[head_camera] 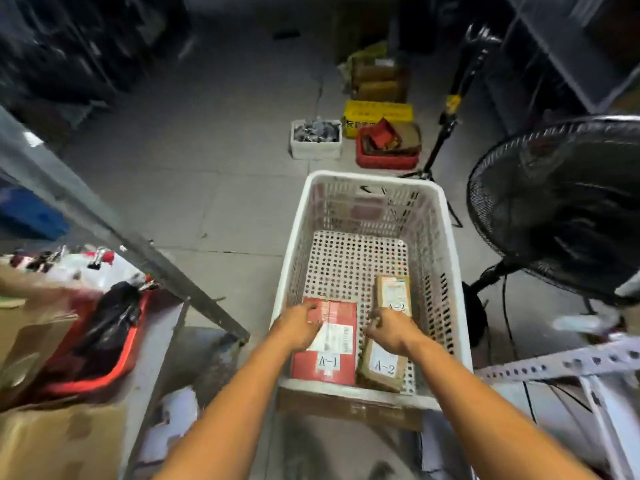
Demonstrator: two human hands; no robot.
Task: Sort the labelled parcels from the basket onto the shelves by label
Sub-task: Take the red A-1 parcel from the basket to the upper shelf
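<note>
A white perforated basket (294, 258) stands on the floor in front of me. Inside lie a red parcel (337, 341) labelled A-1, a brown parcel (382, 367) labelled A-2, and a second brown parcel (393, 292) further back, also labelled A-2. My left hand (299, 327) grips the left edge of the red parcel. My right hand (391, 329) reaches over the brown parcels with curled fingers at the top of the nearer one; whether it holds it is unclear.
A metal shelf frame (114, 233) slants along the left above cardboard boxes and a red tub (104, 372). A black fan (561, 206) stands right, beside a perforated shelf rail (561, 363). A white bin (315, 140), red bin (388, 150), yellow box and tripod (446, 116) sit behind.
</note>
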